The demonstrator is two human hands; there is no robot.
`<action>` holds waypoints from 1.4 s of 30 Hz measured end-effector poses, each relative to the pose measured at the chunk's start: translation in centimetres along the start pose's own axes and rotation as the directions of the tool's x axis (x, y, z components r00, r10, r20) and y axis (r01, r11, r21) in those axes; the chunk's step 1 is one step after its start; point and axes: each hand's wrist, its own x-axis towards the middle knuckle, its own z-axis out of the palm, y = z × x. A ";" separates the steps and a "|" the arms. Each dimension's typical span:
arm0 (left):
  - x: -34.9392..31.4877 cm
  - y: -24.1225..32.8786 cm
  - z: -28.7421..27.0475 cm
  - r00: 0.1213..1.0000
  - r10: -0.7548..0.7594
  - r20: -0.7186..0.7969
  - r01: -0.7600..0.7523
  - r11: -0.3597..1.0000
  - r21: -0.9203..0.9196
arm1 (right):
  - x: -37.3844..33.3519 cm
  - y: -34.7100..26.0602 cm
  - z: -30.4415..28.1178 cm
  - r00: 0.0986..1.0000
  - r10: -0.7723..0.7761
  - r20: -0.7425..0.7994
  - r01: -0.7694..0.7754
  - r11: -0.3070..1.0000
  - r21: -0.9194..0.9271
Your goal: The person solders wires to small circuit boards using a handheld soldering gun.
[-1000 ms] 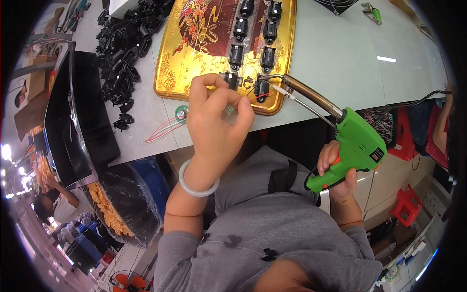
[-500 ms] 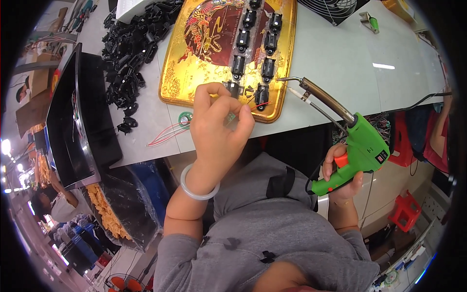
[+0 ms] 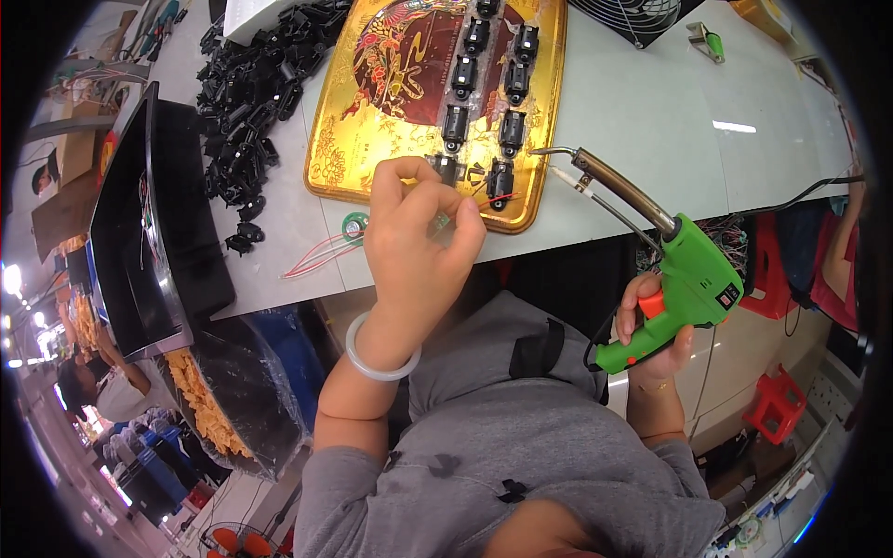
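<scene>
My right hand (image 3: 651,339) is wrapped round the handle of a green soldering gun (image 3: 702,274). Its bent metal tip and a thin white-ended feed tube point left, over the right edge of a gold tray (image 3: 327,172). My left hand (image 3: 419,246) is closed in a pinch above the tray's near edge. Thin red wires (image 3: 502,199) poke out past its fingertips, beside the nearest black plastic housing (image 3: 500,181). A small round green board (image 3: 354,224) with red and white wires lies by the left hand, partly hidden by it. Two rows of black housings stand on the tray.
Loose black housings (image 3: 244,112) are heaped left of the tray. A black bin (image 3: 191,214) stands at the table's left edge. At the back are a black fan (image 3: 642,14) and a green-handled tool (image 3: 713,45). A cable (image 3: 791,198) crosses the right side.
</scene>
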 end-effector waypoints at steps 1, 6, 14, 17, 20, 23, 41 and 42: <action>0.0 -0.1 0.0 0.999 0.046 -0.026 -0.045 0.999 0.027 | 0.0 0.0 0.0 1.000 0.000 0.000 0.000 1.000 0.002; 0.0 -0.2 0.1 0.998 0.056 -0.030 -0.055 0.998 0.028 | 0.0 0.1 -0.1 1.000 0.005 0.005 -0.005 1.000 0.007; 0.1 -0.2 0.0 0.999 0.040 -0.021 -0.039 0.999 0.032 | 0.1 0.1 -0.1 1.000 0.007 0.007 -0.008 1.000 0.018; 0.0 -0.3 0.1 0.998 0.061 -0.034 -0.060 0.998 0.027 | 0.0 0.2 -0.1 1.000 0.004 0.002 -0.004 1.000 0.025; 0.0 -0.2 0.1 0.998 0.056 -0.028 -0.055 0.998 0.035 | 0.0 0.3 -0.2 1.000 0.000 -0.002 0.001 1.000 0.027; 0.1 -0.3 0.0 0.998 0.057 -0.029 -0.057 0.998 0.027 | 0.0 0.2 -0.2 1.000 0.001 0.000 -0.002 1.000 0.024; 0.5 0.5 -1.2 0.984 0.105 0.143 -0.110 0.994 0.028 | -0.2 0.3 -0.8 1.000 0.005 0.019 -0.006 0.999 0.054; 0.5 0.5 -1.3 0.977 0.112 0.180 -0.124 0.991 0.054 | -0.1 0.3 -0.8 1.000 0.005 0.020 -0.007 0.999 0.054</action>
